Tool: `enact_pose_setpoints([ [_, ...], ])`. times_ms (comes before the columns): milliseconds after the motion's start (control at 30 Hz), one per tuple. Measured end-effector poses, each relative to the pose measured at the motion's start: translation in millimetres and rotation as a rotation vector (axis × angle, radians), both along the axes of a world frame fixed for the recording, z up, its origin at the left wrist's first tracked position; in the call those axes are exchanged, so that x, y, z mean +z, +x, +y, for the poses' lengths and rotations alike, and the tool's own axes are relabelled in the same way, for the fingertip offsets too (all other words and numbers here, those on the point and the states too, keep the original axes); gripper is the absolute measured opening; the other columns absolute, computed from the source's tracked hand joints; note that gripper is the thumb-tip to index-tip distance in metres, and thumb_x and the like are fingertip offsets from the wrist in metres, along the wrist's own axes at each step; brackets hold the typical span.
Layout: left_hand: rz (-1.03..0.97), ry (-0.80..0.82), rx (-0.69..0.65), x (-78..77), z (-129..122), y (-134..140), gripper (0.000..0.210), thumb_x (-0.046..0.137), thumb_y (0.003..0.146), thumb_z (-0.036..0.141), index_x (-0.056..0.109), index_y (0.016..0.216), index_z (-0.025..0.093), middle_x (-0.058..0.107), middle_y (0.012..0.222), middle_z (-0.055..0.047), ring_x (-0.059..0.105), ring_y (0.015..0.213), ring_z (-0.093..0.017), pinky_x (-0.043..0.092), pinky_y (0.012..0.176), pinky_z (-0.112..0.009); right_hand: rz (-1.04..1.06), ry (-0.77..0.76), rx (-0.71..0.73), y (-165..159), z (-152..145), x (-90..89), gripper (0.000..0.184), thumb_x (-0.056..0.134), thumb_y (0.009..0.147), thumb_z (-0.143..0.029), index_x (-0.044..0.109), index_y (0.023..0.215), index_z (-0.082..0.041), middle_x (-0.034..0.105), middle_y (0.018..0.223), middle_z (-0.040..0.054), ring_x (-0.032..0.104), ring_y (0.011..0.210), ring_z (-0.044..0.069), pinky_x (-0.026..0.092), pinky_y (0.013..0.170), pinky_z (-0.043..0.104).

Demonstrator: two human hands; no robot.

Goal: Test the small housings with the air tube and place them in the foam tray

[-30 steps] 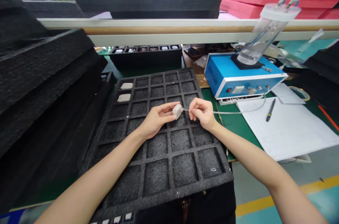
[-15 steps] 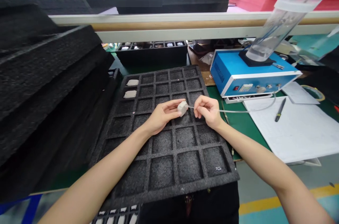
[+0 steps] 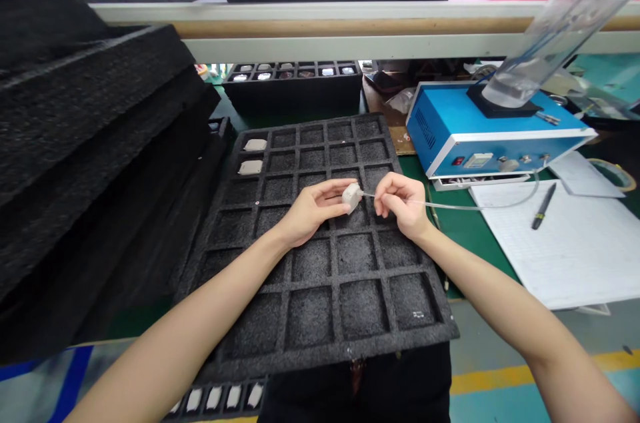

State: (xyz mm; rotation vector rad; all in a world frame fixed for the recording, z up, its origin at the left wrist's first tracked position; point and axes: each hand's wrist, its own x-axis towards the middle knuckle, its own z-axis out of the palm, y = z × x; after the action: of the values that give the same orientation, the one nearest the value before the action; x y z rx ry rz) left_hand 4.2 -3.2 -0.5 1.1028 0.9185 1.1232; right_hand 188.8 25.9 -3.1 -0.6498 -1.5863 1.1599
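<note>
Between the thumb and fingers of my left hand [image 3: 316, 210] is a small whitish block-shaped part [image 3: 352, 197], raised over the black foam tray [image 3: 334, 284]. My right hand [image 3: 403, 204] pinches a thin clear tube [image 3: 453, 207] close to its end. The tube's tip meets the side of the part facing my right hand; whether it is inserted or only touching, I cannot tell. From my right hand the tube runs back to the front of a blue machine [image 3: 500, 144]. Two similar whitish parts [image 3: 251, 167] lie in pockets at the tray's far left.
Stacked black foam trays [image 3: 90, 163] rise on the left. A clear cylinder [image 3: 555, 36] stands on the blue machine. Papers [image 3: 575, 250] with a pen [image 3: 544, 206] lie at right. A white rail [image 3: 320, 48] crosses the back, above another filled tray [image 3: 295, 93].
The view has tilted down and shifted a little, so the scene sits differently in the picture. Both hands keep their hold on the whitish part and the tube.
</note>
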Motion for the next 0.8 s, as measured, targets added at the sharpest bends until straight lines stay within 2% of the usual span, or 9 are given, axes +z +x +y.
enact_pose_setpoints([
  [367, -0.042, -0.051, 0.007, 2.5, -0.8, -0.4, 0.045, 0.077, 0.062, 0.017, 0.068, 0.105, 0.019, 0.07, 0.106, -0.007, 0.06, 0.106, -0.024, 0.037, 0.101, -0.04, 0.067, -0.015, -0.049, -0.3, 1.8, -2.3, 0.005, 0.051, 0.073, -0.017, 0.054, 0.069, -0.017, 0.056, 0.048, -0.0035, 0.044, 0.036, 0.007, 0.034, 0.038, 0.02],
  [433, -0.088, -0.09, -0.01, 2.1, -0.2, -0.9, 0.044, 0.075, 0.065, 0.017, 0.067, 0.108, 0.018, 0.069, 0.108, -0.008, 0.061, 0.106, -0.024, 0.038, 0.101, -0.041, 0.136, -0.104, -0.121, -3.3, 5.4, -0.7, 0.006, 0.054, 0.075, -0.022, 0.054, 0.079, -0.018, 0.06, 0.053, -0.0036, 0.044, 0.035, 0.006, 0.034, 0.037, 0.019],
  [533, -0.171, -0.151, -0.05, 1.4, 1.4, -1.3, 0.034, 0.068, 0.074, 0.02, 0.065, 0.108, 0.014, 0.069, 0.108, -0.011, 0.063, 0.103, -0.024, 0.04, 0.1, -0.042, 0.218, -0.323, -0.21, -7.9, 11.9, 1.5, 0.026, 0.058, 0.077, -0.04, 0.054, 0.091, -0.018, 0.066, 0.064, -0.0006, 0.047, 0.034, 0.006, 0.034, 0.033, 0.019],
  [600, -0.203, -0.187, -0.053, 1.1, 2.4, -1.4, 0.028, 0.063, 0.078, 0.021, 0.065, 0.105, 0.012, 0.069, 0.105, -0.012, 0.065, 0.099, -0.023, 0.042, 0.098, -0.041, 0.171, -0.448, -0.16, -10.0, 14.7, 1.9, 0.04, 0.052, 0.079, -0.054, 0.057, 0.083, -0.014, 0.065, 0.06, 0.0036, 0.049, 0.034, 0.008, 0.036, 0.032, 0.019],
  [667, -0.231, -0.214, -0.029, 0.9, 3.1, -1.3, 0.024, 0.062, 0.079, 0.018, 0.065, 0.103, 0.012, 0.07, 0.101, -0.011, 0.066, 0.093, -0.021, 0.045, 0.096, -0.039, 0.085, -0.521, -0.063, -11.0, 15.2, 1.5, 0.053, 0.045, 0.081, -0.061, 0.059, 0.071, -0.011, 0.063, 0.053, 0.0067, 0.051, 0.035, 0.01, 0.037, 0.032, 0.02],
  [733, -0.25, -0.227, -0.012, 0.7, 3.3, -1.1, 0.024, 0.061, 0.079, 0.016, 0.065, 0.102, 0.013, 0.07, 0.099, -0.009, 0.067, 0.09, -0.019, 0.046, 0.094, -0.038, 0.048, -0.535, 0.014, -11.5, 14.3, 0.8, 0.048, 0.051, 0.079, -0.057, 0.062, 0.072, -0.01, 0.064, 0.055, 0.0061, 0.052, 0.036, 0.009, 0.038, 0.033, 0.019],
  [800, -0.247, -0.228, -0.019, 0.3, 3.1, -0.9, 0.025, 0.063, 0.078, 0.016, 0.065, 0.102, 0.013, 0.07, 0.098, -0.008, 0.067, 0.089, -0.019, 0.047, 0.093, -0.039, 0.075, -0.509, 0.034, -11.7, 13.2, 0.0, 0.034, 0.065, 0.073, -0.044, 0.065, 0.086, -0.013, 0.066, 0.063, 0.0024, 0.052, 0.038, 0.007, 0.039, 0.035, 0.018],
])
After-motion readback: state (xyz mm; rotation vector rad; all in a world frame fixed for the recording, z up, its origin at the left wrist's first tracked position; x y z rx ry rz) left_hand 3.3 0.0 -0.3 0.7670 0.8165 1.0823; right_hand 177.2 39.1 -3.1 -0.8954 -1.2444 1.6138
